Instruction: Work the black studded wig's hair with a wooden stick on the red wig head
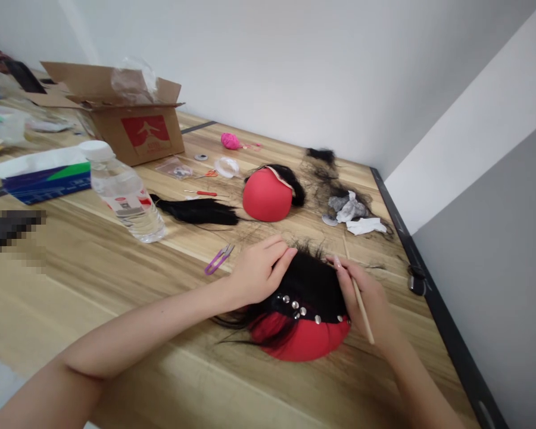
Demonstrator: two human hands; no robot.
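Observation:
A black hairpiece (317,280) lies over a red dome-shaped form (306,342) in front of me. A row of silver round-headed pins (302,311) runs along its near edge. My left hand (259,269) is closed on the hairpiece's left side, thumb on top, most fingertips hidden. Loose black strands hang out below it. At the right side, my right hand (366,292) holds a thin wooden-handled tool (362,313) like a pen; its tip at the hairpiece's far edge is too small to make out. Purple thread snips (219,260) lie left of my left hand.
Beyond stand a second red form (267,195) with black hair, a black hair bundle (199,211) and a water bottle (127,196). Further left are a tissue pack (47,179) and an open cardboard box (138,134). Loose hair and white scraps (365,226) lie right, near the table's dark edge.

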